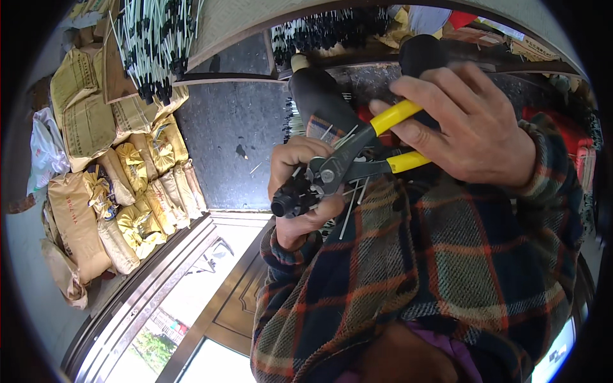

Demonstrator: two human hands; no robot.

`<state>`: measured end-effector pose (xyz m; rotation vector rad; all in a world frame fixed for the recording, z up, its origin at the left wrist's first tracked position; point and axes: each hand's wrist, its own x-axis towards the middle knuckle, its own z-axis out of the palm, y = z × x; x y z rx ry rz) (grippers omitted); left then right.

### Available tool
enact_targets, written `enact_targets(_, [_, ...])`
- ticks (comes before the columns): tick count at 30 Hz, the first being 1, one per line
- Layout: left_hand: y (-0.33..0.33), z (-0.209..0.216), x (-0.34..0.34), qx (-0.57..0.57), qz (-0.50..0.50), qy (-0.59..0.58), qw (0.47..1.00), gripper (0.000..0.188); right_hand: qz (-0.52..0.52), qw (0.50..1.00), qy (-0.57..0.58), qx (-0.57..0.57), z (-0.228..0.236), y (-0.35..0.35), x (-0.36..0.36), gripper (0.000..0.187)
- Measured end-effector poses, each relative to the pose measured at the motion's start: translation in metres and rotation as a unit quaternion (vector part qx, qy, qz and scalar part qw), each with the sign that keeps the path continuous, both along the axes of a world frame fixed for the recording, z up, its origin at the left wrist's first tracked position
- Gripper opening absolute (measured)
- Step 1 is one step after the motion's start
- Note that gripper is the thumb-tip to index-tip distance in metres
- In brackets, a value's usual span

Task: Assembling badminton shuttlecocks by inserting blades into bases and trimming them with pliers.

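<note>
Dark stone floor by a doorway, tan paper sacks (96,191) stacked at the left, bundles of white rods (153,45) lying far left.

Head view: the left hand (300,191) is closed round a bundle of black-capped parts (290,198) with thin wires sticking out (centre of the scene). The right hand (466,127) squeezes the yellow-handled cutting pliers (357,159), their handles nearly together and their head touching the bundle; plaid sleeves fill the near side.
</note>
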<state>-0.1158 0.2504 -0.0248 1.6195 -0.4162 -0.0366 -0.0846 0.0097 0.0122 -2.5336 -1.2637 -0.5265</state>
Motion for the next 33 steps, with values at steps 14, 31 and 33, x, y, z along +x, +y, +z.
enact_targets(14, [-0.004,-0.004,0.001,-0.049,-0.013,-0.006,0.999,0.035,-0.008,0.996,-0.026,-0.09,0.019,0.0,-0.001,0.022])
enact_targets(31, [-0.003,-0.014,-0.002,-0.102,0.059,0.0,0.993,0.054,0.014,0.988,-0.082,-0.131,0.034,0.009,0.018,0.024])
enact_targets(33, [-0.003,-0.012,-0.002,-0.095,0.064,-0.001,0.993,0.055,0.018,0.988,-0.095,-0.124,0.024,0.007,0.018,0.023])
